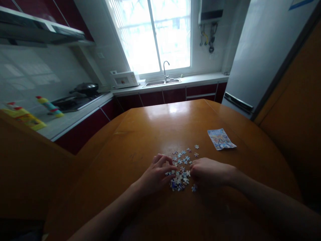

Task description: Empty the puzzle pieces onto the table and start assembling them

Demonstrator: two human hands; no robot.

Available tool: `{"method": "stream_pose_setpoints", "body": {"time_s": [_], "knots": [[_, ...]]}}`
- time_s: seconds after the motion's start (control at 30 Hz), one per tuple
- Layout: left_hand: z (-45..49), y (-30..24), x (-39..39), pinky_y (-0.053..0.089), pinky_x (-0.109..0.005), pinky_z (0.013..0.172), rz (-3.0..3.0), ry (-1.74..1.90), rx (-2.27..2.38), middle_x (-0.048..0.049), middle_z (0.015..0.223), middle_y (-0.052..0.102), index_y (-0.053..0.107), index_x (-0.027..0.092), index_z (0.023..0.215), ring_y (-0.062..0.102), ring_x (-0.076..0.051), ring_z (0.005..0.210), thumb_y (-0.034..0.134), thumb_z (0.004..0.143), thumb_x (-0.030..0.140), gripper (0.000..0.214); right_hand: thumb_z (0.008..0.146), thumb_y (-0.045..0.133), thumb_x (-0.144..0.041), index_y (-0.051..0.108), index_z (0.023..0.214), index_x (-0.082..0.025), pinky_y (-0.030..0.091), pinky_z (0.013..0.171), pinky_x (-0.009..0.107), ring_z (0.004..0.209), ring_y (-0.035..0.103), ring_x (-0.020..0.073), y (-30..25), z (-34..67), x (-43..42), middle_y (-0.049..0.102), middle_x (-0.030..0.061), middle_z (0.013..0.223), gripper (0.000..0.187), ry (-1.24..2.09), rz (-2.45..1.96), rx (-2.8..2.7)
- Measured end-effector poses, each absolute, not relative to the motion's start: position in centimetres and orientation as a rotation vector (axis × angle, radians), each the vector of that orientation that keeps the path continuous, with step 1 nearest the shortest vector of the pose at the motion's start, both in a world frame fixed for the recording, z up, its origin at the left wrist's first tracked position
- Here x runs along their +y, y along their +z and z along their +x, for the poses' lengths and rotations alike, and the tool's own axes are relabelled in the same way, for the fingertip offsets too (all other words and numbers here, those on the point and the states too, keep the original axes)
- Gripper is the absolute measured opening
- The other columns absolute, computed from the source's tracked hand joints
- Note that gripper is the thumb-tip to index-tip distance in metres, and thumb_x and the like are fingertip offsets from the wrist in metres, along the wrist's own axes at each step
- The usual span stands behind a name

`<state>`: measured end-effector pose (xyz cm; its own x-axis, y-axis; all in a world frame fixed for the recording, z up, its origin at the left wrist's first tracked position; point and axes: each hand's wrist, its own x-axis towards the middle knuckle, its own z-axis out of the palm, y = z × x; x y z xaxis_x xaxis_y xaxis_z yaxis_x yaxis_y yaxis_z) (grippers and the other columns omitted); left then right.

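Several small blue-and-white jigsaw pieces (181,169) lie scattered in a loose pile on a round wooden table (140,134). My left hand (156,174) rests at the pile's left edge, fingers curled with the tips touching pieces. My right hand (208,171) lies at the pile's right edge, fingers bent inward onto the pieces. Whether either hand pinches a piece is hidden. A printed picture card (221,139) lies flat beyond my right hand.
Beyond the table, a kitchen counter carries a sink with tap (164,78), a white appliance (124,79) and a hob with a black wok (85,88). Yellow bottles (25,115) lie at left. A grey fridge (260,57) stands at right.
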<state>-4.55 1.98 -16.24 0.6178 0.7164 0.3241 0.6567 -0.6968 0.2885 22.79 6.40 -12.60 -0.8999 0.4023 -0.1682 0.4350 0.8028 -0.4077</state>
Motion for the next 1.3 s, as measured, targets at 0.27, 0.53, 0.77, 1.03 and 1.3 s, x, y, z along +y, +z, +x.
{"method": "stream_pose_setpoints", "body": {"time_s": [0.27, 0.53, 0.77, 1.03, 1.3], "knots": [[-4.7, -17.1, 1.9, 0.037, -0.039, 0.1, 2.74, 0.576, 1.07, -0.0043, 0.113, 0.06, 0.074, 0.034, 0.11, 0.047, -0.023, 0.109, 0.07, 0.09, 0.037, 0.021, 0.084, 0.068, -0.022, 0.072, 0.078, -0.02, 0.044, 0.082, 0.029, 0.091, 0.06, 0.0195, -14.1, 21.7, 8.0, 0.069, 0.0053, 0.091, 0.008, -0.484, 0.768, 3.184], [-4.6, -17.3, 2.0, 0.037, -0.039, 0.101, 2.659, 0.579, 1.118, -0.0045, 0.11, 0.062, 0.076, 0.029, 0.097, 0.047, -0.023, 0.108, 0.073, 0.087, 0.037, 0.013, 0.087, 0.064, -0.019, 0.069, 0.077, -0.018, 0.045, 0.083, 0.03, 0.09, 0.06, 0.0186, -14.3, 21.8, 7.9, 0.068, 0.0055, 0.091, 0.011, -0.491, 0.715, 3.18], [-4.6, -17.1, 2.0, 0.039, -0.038, 0.1, 2.622, 0.56, 1.101, -0.0049, 0.109, 0.062, 0.075, 0.027, 0.095, 0.048, -0.022, 0.108, 0.072, 0.088, 0.038, 0.013, 0.081, 0.067, -0.013, 0.067, 0.076, -0.018, 0.042, 0.076, 0.028, 0.086, 0.057, 0.0172, -14.9, 22.0, 8.6, 0.066, 0.0042, 0.088, 0.008, -0.461, 0.871, 3.23], [-4.6, -16.6, 2.2, 0.042, -0.035, 0.097, 2.6, 0.634, 1.075, -0.0048, 0.106, 0.062, 0.075, 0.024, 0.087, 0.049, -0.021, 0.106, 0.073, 0.088, 0.032, 0.008, 0.085, 0.064, -0.014, 0.071, 0.072, -0.019, 0.044, 0.08, 0.029, 0.085, 0.057, 0.0175, -13.9, 22.2, 8.2, 0.066, 0.0038, 0.084, 0.017, -0.481, 0.705, 3.184], [-7.0, -12.1, 2.3, 0.042, -0.028, 0.083, 2.679, 0.395, 0.875, -0.003, 0.092, 0.063, 0.075, 0.024, 0.079, 0.049, -0.017, 0.092, 0.071, 0.09, 0.031, 0.014, 0.087, 0.069, -0.027, 0.075, 0.095, -0.024, 0.045, 0.09, 0.033, 0.098, 0.059, 0.0201, -14.4, 21.2, 7.3, 0.068, 0.0053, 0.098, 0.01, -0.619, 0.623, 3.211]]}}
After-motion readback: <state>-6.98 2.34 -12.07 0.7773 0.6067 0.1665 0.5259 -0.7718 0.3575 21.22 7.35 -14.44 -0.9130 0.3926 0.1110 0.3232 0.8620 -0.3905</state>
